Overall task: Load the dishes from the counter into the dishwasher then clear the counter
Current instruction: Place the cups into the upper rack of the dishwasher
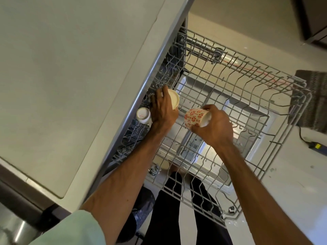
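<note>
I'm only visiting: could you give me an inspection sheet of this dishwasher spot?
Surface: pale counter, left of the rack.
Job's things: cream cup at the left side of the rack; flowered cup tipped on its side above the rack; white cup already in the rack, near the counter's edge.
Clutter: nothing seen.
Hands: left hand grips the cream cup; right hand grips the flowered cup.
Cables: black cable with a yellow-marked plug, on the floor at right.
Surroundings: open dishwasher door under the rack; dark ribbed mat on the floor.
</note>
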`<state>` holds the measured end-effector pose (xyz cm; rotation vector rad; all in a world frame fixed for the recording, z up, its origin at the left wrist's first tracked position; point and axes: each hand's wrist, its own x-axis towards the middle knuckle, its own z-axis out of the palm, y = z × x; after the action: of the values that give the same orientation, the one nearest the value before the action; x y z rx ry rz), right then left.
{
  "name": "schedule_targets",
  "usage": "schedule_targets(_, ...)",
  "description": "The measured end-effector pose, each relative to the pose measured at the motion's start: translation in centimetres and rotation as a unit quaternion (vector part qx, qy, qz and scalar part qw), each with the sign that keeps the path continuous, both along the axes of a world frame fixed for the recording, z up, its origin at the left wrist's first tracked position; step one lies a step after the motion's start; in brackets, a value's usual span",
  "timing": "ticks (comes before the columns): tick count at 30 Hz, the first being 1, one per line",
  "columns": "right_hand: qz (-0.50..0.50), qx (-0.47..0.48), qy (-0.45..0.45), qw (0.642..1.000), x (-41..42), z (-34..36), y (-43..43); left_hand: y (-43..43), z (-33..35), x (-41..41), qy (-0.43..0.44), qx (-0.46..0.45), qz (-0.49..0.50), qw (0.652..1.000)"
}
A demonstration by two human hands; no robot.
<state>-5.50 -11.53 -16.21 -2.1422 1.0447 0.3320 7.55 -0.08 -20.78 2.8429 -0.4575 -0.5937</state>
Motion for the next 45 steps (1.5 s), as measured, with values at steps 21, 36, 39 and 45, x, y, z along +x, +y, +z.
schedule_targets(21,0.055,-0.068,-0.060,0.994,2.3,-4.4,3.6,1.8,2.0,-2.4,-0.016,-0.012,-0.017,1.000)
schedule_targets(36,-0.077,-0.031,-0.125,0.989,-4.8,3.0,8.4,5.4,9.3,-10.6,0.036,-0.144,-0.016,0.989)
schedule_targets(39,-0.065,-0.017,-0.168,0.984,-6.1,7.1,9.3,6.3,13.7,-13.1,0.016,-0.176,-0.031,0.984)
schedule_targets(45,0.036,0.027,-0.168,0.985,-9.7,15.7,10.0,11.3,22.0,-18.5,-0.005,-0.206,-0.009,0.979)
